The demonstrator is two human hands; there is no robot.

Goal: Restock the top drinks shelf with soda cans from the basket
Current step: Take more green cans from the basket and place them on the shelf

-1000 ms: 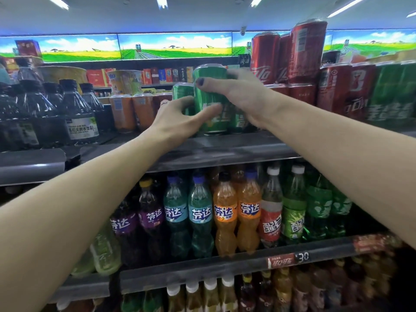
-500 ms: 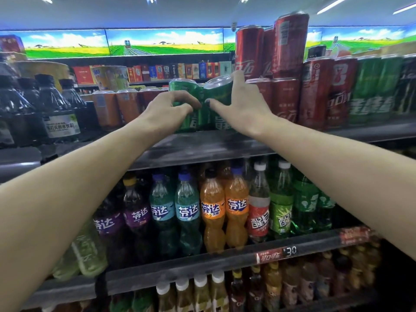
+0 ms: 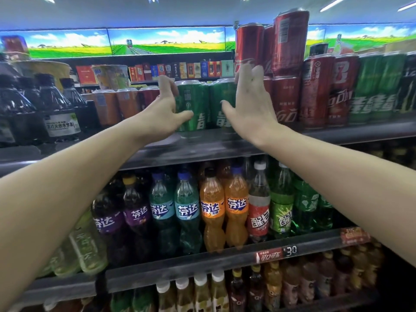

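Left green can (image 3: 191,104) partly covered at its left side by the left hand (image 3: 162,111). Right green can (image 3: 221,102) partly covered at its right side by the right hand (image 3: 249,109); contact with either can not determinable. Red cans (image 3: 290,41) stacked far right motion-blurred, print unreadable. Bottom-row bottles (image 3: 202,293) cut off by lower edge. Dark bottles (image 3: 13,104) cut off at left edge.

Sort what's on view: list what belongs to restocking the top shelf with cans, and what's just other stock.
Part of the job:
left green can
right green can
top shelf
left hand, open
right hand, open

Just other stock:
red cola cans
orange Fanta bottles
dark water bottles
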